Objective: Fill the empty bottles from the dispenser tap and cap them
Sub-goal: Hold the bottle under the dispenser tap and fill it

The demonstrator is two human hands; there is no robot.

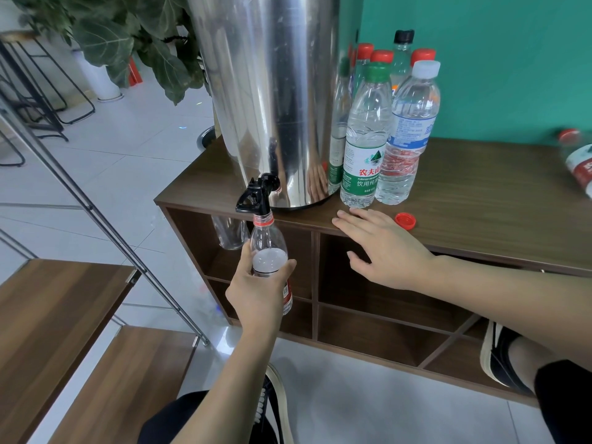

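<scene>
Your left hand (259, 285) grips the upright bottle (269, 251) under the tap (256, 195); the red cap (405, 220) lies just right of your flat, spread right hand (381, 248).

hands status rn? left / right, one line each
Left hand: grips the uncapped bottle, its mouth under the tap.
Right hand: open, holds nothing, fingers flat on the cabinet top beside the loose red cap.

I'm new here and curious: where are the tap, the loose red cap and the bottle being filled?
tap (256, 193), head view, black handle.
loose red cap (405, 220), head view, its top.
bottle (267, 241), head view, clear shoulder.
</scene>
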